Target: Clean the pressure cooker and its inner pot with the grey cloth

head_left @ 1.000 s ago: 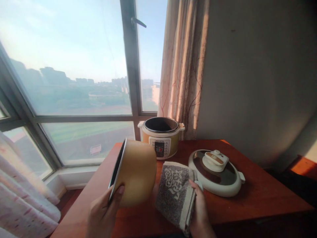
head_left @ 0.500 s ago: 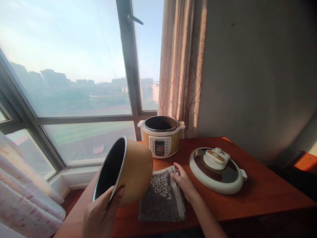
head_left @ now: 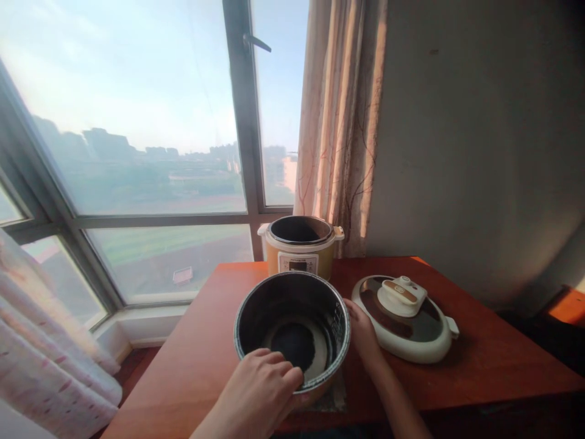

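Observation:
The inner pot (head_left: 292,292), dark inside with a silver rim and a gold outside, faces up toward me in front of the cooker. My left hand (head_left: 260,387) is closed over its near rim, with fingers inside the bowl. At the pot's right wall is my right hand (head_left: 365,335), its fingers bent against the outside and their tips hidden behind it. Under the pot lies a grey patterned cloth (head_left: 336,396), mostly covered. Behind stands the cooker body (head_left: 326,259), gold and white, open on top; the pot hides its lower front.
A round white cooker lid (head_left: 411,349) with a dark top lies on the right of the red-brown table (head_left: 196,341). Windows rise beyond the table's left and back. A curtain (head_left: 338,122) hangs behind the cooker; another curtain (head_left: 55,353) is at left.
The inner pot has swung right from its sideways tilt to face up, over the cloth. My left hand moved right with it. My right hand went from the cloth to the pot's right side.

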`<state>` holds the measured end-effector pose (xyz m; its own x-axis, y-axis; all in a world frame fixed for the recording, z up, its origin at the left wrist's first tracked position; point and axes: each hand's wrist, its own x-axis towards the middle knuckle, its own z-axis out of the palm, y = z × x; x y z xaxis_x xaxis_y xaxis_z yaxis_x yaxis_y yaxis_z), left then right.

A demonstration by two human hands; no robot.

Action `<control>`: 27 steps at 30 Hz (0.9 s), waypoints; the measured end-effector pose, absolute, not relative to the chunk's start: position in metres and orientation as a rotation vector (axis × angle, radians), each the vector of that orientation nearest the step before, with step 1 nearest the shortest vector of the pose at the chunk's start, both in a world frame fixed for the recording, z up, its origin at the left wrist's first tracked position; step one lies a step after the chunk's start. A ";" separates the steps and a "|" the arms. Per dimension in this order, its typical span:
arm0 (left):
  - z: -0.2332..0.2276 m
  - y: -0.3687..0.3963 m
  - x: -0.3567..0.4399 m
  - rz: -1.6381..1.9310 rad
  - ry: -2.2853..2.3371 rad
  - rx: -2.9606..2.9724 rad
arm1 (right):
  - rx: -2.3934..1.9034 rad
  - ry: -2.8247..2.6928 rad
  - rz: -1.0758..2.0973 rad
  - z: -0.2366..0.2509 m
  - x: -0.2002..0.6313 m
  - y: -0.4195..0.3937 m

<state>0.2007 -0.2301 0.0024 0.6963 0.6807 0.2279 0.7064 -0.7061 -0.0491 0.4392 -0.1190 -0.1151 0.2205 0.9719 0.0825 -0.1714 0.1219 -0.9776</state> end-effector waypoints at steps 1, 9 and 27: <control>0.004 -0.229 0.203 -0.267 -1.145 -2.790 | -1.082 -0.977 1.074 -0.110 0.440 -0.122; 0.028 -0.232 0.196 -0.630 -1.252 -2.944 | -1.133 -0.985 0.968 -0.065 0.435 -0.144; -0.012 -0.185 0.125 -1.485 -2.221 -1.958 | -1.012 -0.914 1.184 -0.044 0.436 -0.161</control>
